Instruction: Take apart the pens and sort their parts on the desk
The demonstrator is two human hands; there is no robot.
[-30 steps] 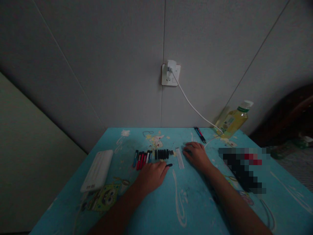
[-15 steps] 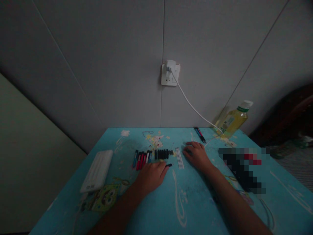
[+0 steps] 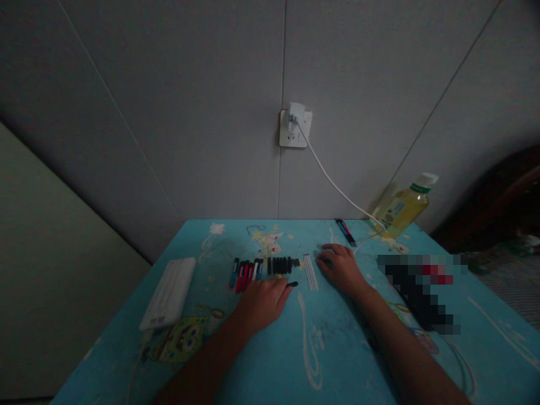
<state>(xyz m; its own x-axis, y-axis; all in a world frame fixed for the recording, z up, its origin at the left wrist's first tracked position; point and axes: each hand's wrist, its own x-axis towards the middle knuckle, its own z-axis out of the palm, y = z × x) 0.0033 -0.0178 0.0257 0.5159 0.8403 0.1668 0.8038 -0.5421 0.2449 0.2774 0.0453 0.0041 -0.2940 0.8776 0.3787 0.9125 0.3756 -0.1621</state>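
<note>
Both the left hand (image 3: 261,301) and the right hand (image 3: 342,270) are bare. Bare too are the left forearm (image 3: 206,360) and the right forearm (image 3: 405,343), each smooth in outline, broad toward the elbow and tapering evenly to a narrower wrist. A longer stretch of the right forearm shows than of the left. The back of each hand is gently rounded, widening from the wrist, and the right hand's fingers (image 3: 335,247) are slim with rounded tips. The light is dim, so nails, knuckles and any small marks are hard to make out.
</note>
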